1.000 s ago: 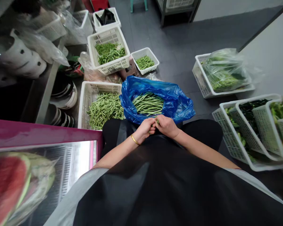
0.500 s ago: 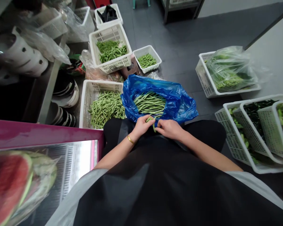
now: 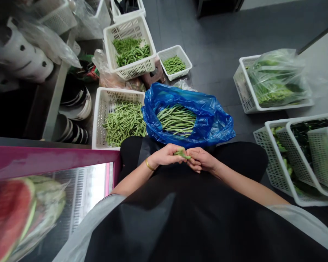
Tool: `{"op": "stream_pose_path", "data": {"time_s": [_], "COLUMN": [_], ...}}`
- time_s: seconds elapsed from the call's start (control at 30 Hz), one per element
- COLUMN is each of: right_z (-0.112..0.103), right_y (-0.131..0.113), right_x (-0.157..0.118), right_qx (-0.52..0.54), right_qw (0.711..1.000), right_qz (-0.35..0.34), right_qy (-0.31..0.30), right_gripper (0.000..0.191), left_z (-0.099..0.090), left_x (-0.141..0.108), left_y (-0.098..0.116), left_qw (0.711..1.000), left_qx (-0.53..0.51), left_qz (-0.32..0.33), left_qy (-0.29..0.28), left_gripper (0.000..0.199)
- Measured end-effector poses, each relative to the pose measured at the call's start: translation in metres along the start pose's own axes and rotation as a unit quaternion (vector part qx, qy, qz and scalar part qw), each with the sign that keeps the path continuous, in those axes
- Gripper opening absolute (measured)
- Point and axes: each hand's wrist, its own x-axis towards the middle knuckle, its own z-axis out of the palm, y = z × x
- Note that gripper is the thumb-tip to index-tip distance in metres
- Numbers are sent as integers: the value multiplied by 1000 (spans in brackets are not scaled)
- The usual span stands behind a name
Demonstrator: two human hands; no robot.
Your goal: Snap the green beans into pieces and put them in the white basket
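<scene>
1. Green bean [image 3: 182, 155], in one or more short lengths, is held in front of the apron [image 3: 180, 211], between the hands and just on the near side of the blue bag [image 3: 218, 120].
2. The bean is clamped between thumb and fingers of the left hand [image 3: 168, 154]; a bracelet [image 3: 149, 165] is worn at that wrist.
3. The right hand [image 3: 200, 160] is set close against the bean's other end, its fingers bent together; whether the tip is pinched cannot be told.
4. Judged from the long beans [image 3: 177, 120] heaped in the bag and the short pieces [image 3: 124, 123] piled in the crate [image 3: 99, 118] beside it, snapping by hand seems to be the step in hand, with many beans left to be done.
5. For the next move, a firm pinch on both sides of the break appears to be called for, with the loose lengths kept gathered in the left hand.
6. Beyond the bag, more green pods [image 3: 174, 65] are held in a basket [image 3: 179, 75].
7. Farther right, greens [image 3: 276, 83] are kept under clear plastic; at the near left, cut watermelon [image 3: 9, 211] is seen.
</scene>
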Motion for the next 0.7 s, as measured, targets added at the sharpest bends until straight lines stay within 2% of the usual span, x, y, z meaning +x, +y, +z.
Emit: {"op": "stream_pose_path", "data": {"time_s": [0.03,0.1,0.13,0.2,0.27,0.33,0.4,0.43,0.47,0.5,0.57,0.6,0.63,0.67,0.7], "right_z": [-2,-10,-14,-20,-21,-17,-16,-19,-24,-32,-53,-63,-72,-78,-81], "right_y": [0,-5,-9,-18,-23,-21,-14,-11,-9,-8,-12,-16,-20,-23,-25], "right_x": [2,5,8,15,26,40,52,57,60,62,65,68,72,80,90], "right_qx": [-22,-132,-198,-306,-346,-296,-161,-88,-33,-10,-82,-167,-269,-371,-462], "right_qw": [1000,990,979,949,929,938,961,969,978,988,992,975,946,913,876], "right_qz": [3,2,-5,-35,-66,-66,-43,-28,-8,19,94,127,145,144,134], "right_qy": [17,42,48,69,112,168,220,228,207,156,-8,-77,-105,-90,-45], "right_gripper": [46,42,40,38,39,41,44,46,48,50,48,45,40,35,30], "left_z": [-4,-13,-17,-24,-26,-23,-18,-17,-18,-20,-29,-35,-42,-48,-53], "left_x": [4,11,14,18,19,19,19,19,18,17,15,14,13,12,12], "left_y": [-5,-18,-24,-30,-31,-27,-23,-23,-23,-25,-29,-31,-33,-34,-34], "left_qw": [999,989,985,986,992,995,991,990,990,990,982,972,960,946,933], "left_qx": [-23,-77,-97,-101,-70,-51,-57,-65,-77,-96,-160,-200,-241,-277,-308], "left_qz": [-11,-45,-66,-101,-93,-45,-4,2,0,-5,-10,-6,0,8,17], "left_qy": [39,116,130,90,48,77,124,126,117,105,104,121,144,168,187], "left_gripper": [42,45,46,47,42,38,35,34,33,32,33,35,36,37,36]}}
